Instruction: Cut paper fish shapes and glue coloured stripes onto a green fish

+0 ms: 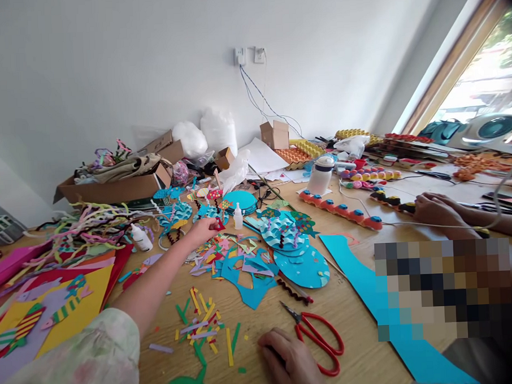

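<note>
A small red piece [219,225] is held at the fingertips of the left hand [205,230], its grip narrow, above the wooden desk [356,346], just beside a small white-capped glue bottle [238,217]. The right hand [291,363] is rested on the desk with the fingers curled; how far its grip is closed cannot be told. Near it, metal scissors with red handles [319,339] are laid with their blades slightly parted. Between the hands, yellow, green and purple paper strips [202,321] are scattered, and beyond them blue paper offcuts [247,280] are heaped with multicoloured scraps. A round blue disc with pale spots [302,267] is placed near the offcuts, with wavy blue paper layers and a green spotted paper fish [304,224] behind it. At the left, striped paper fish [28,323] are spread over coloured sheets. At the right, a row of orange egg-carton cups [340,210] is set near another person's hands [441,215].
</note>
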`<state>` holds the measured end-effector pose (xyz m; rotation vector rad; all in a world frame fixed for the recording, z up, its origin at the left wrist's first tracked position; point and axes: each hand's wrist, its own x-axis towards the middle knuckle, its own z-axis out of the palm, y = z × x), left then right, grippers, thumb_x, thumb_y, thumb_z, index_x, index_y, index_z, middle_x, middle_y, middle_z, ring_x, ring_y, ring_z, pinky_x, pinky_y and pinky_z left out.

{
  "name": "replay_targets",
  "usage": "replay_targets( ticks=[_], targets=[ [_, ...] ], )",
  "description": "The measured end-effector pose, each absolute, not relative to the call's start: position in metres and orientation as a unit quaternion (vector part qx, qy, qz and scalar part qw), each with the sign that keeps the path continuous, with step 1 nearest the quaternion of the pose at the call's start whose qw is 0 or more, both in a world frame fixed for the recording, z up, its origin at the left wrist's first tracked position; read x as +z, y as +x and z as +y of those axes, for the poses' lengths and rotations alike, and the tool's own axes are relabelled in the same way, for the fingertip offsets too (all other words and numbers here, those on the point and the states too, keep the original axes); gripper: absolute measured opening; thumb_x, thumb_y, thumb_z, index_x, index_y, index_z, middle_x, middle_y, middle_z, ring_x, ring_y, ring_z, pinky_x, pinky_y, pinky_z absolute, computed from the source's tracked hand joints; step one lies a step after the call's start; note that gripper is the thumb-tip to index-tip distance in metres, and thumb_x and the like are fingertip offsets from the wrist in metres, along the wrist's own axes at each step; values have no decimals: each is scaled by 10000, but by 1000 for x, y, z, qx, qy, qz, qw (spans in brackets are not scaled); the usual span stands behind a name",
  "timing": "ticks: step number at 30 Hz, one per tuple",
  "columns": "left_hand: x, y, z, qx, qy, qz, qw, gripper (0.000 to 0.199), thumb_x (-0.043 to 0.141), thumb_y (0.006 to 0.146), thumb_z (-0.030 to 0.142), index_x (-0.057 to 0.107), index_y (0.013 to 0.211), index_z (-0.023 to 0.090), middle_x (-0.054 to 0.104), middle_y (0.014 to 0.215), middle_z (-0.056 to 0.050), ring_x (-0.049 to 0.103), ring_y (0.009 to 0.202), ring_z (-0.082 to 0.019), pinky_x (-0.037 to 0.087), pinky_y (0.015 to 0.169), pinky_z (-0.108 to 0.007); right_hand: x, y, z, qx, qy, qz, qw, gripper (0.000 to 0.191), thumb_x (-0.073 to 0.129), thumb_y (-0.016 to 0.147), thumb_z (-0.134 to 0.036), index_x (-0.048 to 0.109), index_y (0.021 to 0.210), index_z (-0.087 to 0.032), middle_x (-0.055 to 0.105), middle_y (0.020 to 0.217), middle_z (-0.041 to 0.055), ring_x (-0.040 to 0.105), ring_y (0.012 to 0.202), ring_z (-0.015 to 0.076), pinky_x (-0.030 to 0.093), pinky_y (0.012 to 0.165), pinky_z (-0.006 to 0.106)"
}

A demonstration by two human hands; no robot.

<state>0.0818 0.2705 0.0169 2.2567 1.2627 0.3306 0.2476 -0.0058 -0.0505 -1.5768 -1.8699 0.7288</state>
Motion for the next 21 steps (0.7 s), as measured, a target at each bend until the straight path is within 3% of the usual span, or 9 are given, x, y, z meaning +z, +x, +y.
replay_targets(
  ticks=[7, 12, 21],
  targets=[
    [10, 74, 258, 159, 794, 443, 384, 267, 515, 851, 302, 542, 1065, 145, 588, 1040, -61, 593, 858, -184, 505, 725, -375, -53, 247, -7, 269, -586, -704, 299, 221, 379, 857, -163, 596, 814, -171, 629, 787, 46, 594, 733, 147, 409, 641, 209],
    [-4, 84, 246, 134, 788, 436, 415, 274, 511, 854, 302, 534, 1079, 147, 587, 1039, -64, 596, 846, -178, 510, 712, -368, -52, 246, -7, 265, -586, -706, 297, 217, 382, 857, -155, 595, 814, -167, 629, 786, 46, 595, 732, 149, 407, 641, 210],
    [-13, 82, 251, 38, 845, 449, 286, 293, 525, 845, 296, 528, 1102, 155, 562, 1109, -72, 575, 924, -206, 491, 768, -406, -53, 247, -6, 268, -585, -706, 296, 217, 391, 850, -150, 606, 822, -161, 634, 802, 55, 597, 751, 154, 413, 652, 214]
  ],
)
